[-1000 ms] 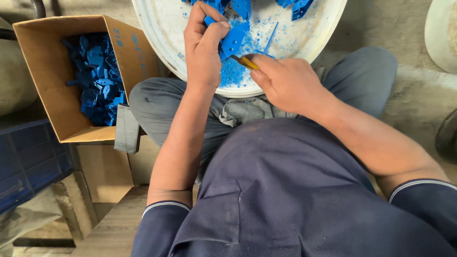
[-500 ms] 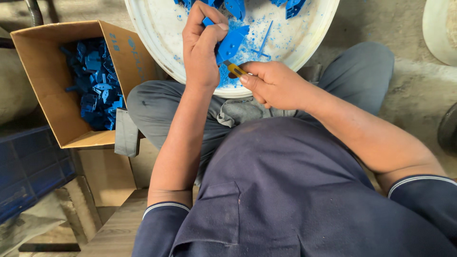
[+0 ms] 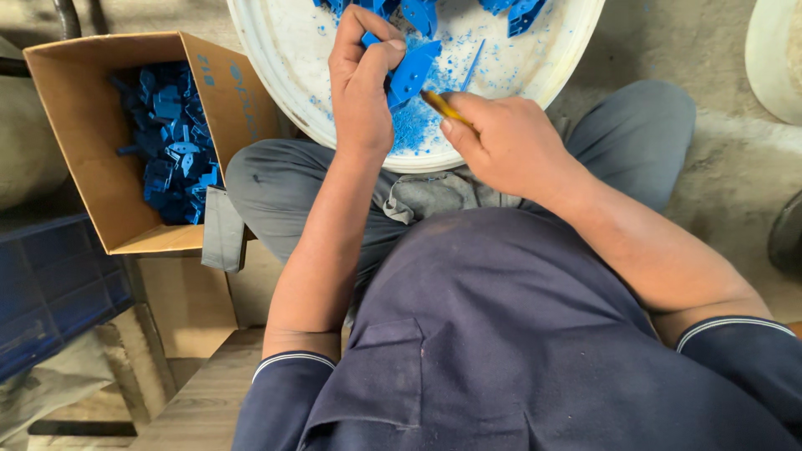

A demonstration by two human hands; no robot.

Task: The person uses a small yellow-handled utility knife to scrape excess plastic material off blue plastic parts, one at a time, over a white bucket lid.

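Observation:
My left hand grips a blue plastic part over a white round basin that rests between my knees. My right hand is closed on a small yellow-handled tool, its tip close to the blue part. Blue shavings lie heaped in the basin under the part, and more blue plastic parts sit at the basin's far side. A thin blue strip lies on the basin floor.
An open cardboard box holding several blue plastic parts stands at my left knee. A dark blue crate sits lower left, with cardboard pieces beside it. A white container's edge shows at the right.
My right hand with the tool has moved slightly right and down along the blue part. My left hand keeps its grip on the part.

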